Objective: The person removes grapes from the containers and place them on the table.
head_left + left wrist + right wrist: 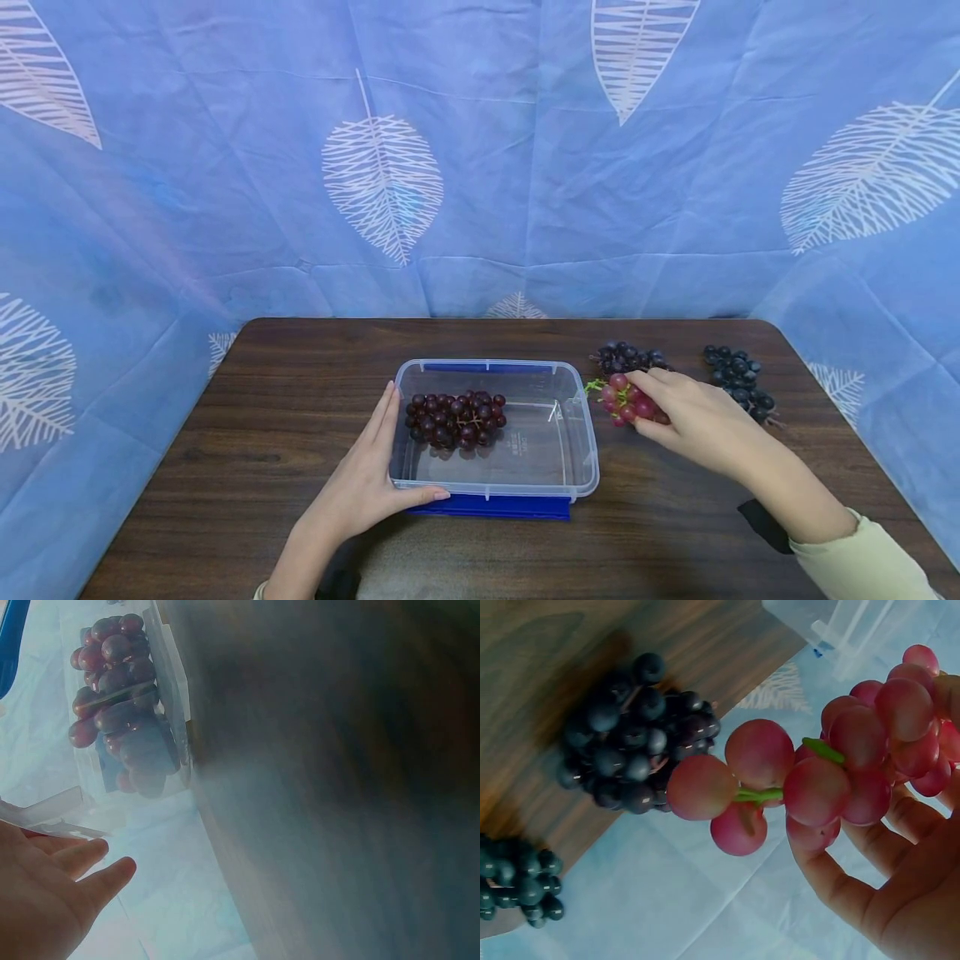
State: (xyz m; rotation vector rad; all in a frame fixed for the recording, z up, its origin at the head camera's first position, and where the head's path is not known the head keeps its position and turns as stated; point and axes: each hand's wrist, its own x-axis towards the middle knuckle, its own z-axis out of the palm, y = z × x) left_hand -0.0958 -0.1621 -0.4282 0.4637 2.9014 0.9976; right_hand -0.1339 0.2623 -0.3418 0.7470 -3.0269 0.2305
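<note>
Pink grapes (624, 399) are being gripped by the right hand (693, 417), ideally lightly, the box (536, 454) steadied by the straight-fingered left hand (363, 475).

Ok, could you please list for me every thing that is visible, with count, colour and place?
Table: one, dark brown, under the box
Box: one, clear, on the table
Flaps: two seen, blue, near and far sides of the box
Dark red grapes: one bunch, left part of the box
Pink grapes: one bunch, held, right of the box
Black grapes: two bunches, right side of the table
Cloth: count unclear, blue with white leaves, behind the table
Sleeves: two, pale green, bottom of head view
Left hand: one, bare, touching the box
Right hand: one, bare, fingers round the pink grapes
</note>
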